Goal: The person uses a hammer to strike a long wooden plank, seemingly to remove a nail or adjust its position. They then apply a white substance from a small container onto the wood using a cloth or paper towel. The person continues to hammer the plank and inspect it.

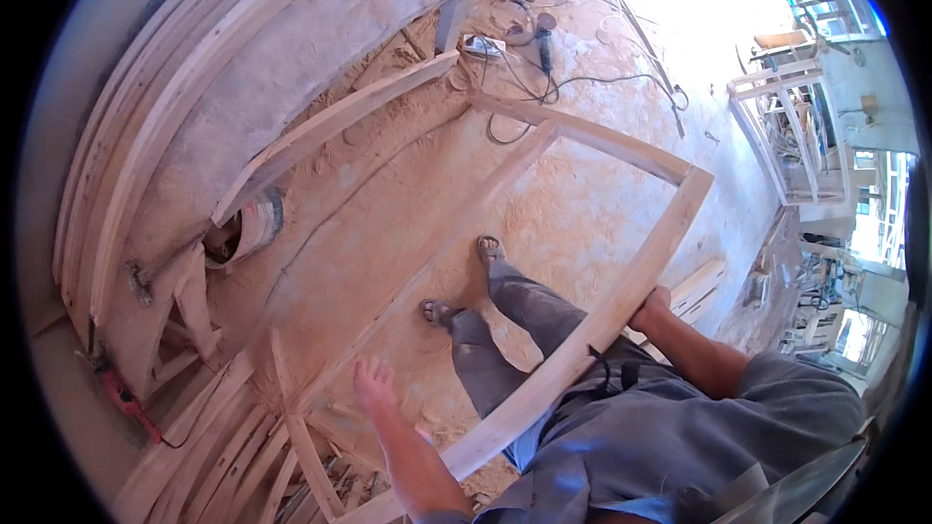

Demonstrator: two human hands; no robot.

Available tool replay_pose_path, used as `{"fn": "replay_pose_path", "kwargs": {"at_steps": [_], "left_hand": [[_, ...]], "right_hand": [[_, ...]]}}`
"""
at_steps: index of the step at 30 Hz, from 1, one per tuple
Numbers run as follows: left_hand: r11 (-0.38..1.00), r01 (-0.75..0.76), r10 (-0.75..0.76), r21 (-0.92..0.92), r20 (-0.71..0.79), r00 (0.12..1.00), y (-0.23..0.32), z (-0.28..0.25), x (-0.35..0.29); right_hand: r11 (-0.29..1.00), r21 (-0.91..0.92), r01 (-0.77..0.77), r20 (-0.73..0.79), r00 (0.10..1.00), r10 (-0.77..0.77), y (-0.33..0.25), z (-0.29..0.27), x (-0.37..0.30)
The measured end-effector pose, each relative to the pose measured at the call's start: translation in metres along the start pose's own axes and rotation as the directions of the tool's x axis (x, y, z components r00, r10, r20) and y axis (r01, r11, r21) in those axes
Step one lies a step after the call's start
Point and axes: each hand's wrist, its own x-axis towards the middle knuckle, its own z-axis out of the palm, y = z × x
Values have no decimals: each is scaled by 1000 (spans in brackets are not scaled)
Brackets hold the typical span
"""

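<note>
Fingers of the right hand [654, 311] curl around one long bar of a wooden frame [592, 335], which sits across the front of the person's waist. Its other long bar is past their feet. Up in front of the body is the left hand [375, 383], with loose fingers; I can't tell if it touches the wood. Two sandals [488, 248] stand on a dusty floor [388, 218]. Off to the left, a bucket [260, 223] is tucked under a long board [335, 126]. Far off on the right stands another wooden frame [759, 143].
</note>
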Motion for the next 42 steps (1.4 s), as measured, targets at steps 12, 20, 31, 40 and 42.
{"fn": "replay_pose_path", "kwargs": {"at_steps": [12,20,31,40,42], "left_hand": [[937,160,-256,-310,-297,920,-42,47,184],[781,-216,-21,-586,-370,929,-85,56,245],[799,-323,213,-508,-263,941,-99,41,223],[748,-560,587,-356,-38,808,-138,14,168],[733,-526,599,-432,43,800,-133,10,152]], "right_hand": [[-673,-586,451,799,182,-573,-42,58,21],[560,-777,288,285,954,-96,125,215,257],[928,-251,274,136,960,-247,179,249,301],[934,-158,322,318,912,-260,119,224,266],[923,-119,367,456,846,-277,114,199,277]]}}
